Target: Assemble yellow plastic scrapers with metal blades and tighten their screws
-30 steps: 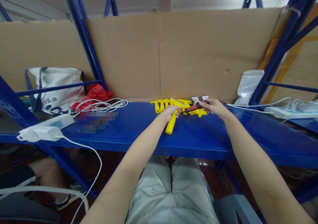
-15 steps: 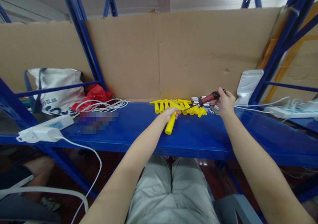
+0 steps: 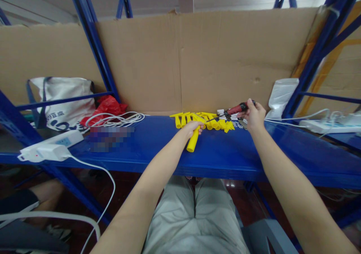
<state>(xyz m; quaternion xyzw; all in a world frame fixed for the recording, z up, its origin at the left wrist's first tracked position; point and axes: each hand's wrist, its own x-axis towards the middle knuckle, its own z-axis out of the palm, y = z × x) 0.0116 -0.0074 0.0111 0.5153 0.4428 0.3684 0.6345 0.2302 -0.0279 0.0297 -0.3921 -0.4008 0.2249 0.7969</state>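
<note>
My left hand (image 3: 194, 129) is closed around a yellow handle-like piece (image 3: 192, 143), whose rounded end points down toward me. My right hand (image 3: 254, 115) grips the back end of a screwdriver (image 3: 236, 109) with a red and black handle. Its thin shaft slants left and down to the top of the yellow piece in my left hand; the exact contact of the tip is hidden by the fingers. Behind my hands, several more yellow pieces (image 3: 214, 124) lie in a row. White and dark small packages (image 3: 222, 113) sit partly behind the screwdriver.
The blue shelf (image 3: 225, 156) backs onto a cardboard wall (image 3: 220, 62). To the left are a power strip (image 3: 53, 145), coiled white cable (image 3: 118, 118), a red plastic bag (image 3: 107, 107) and a cloth bag (image 3: 67, 102). A white pouch (image 3: 282, 96) leans at the right. Another person's leg (image 3: 46, 192) shows lower left.
My right hand and the screwdriver have shifted very slightly left. My left hand keeps its hold on the yellow piece almost in the same place.
</note>
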